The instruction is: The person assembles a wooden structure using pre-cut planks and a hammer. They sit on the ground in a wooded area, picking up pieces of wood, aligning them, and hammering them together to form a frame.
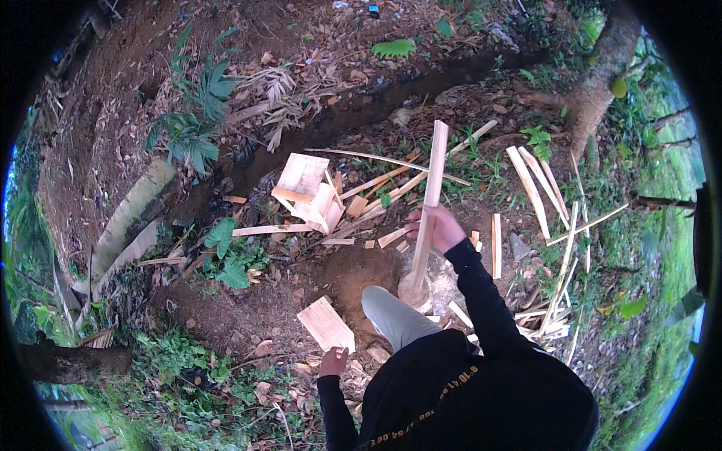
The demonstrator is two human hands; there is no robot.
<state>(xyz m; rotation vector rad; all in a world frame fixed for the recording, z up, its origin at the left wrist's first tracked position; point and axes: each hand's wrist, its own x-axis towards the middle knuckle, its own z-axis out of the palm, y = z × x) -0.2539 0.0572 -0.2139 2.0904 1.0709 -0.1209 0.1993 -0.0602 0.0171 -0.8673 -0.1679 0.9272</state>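
Observation:
My right hand (444, 228) is wrapped round a long, narrow wooden plank (436, 161). The plank's lower end comes down over a pale rock (444, 282) just beyond my knee; whether it rests there I cannot tell. At lower left, my left hand (334, 362) grips the near edge of a short, flat wooden board (323, 323). Part of its fingers is hidden behind that board. Ahead and to the left, a small box-like piece made of wooden boards (310, 192) sits tilted on the ground among loose strips.
Long wooden strips (529, 192) lie on the right, with a heap of offcuts (553, 319) nearer me. Beyond the wooden box runs a narrow muddy ditch (331, 124). A tree trunk (605, 79) rises at far right, and a fallen log (135, 207) lies at left.

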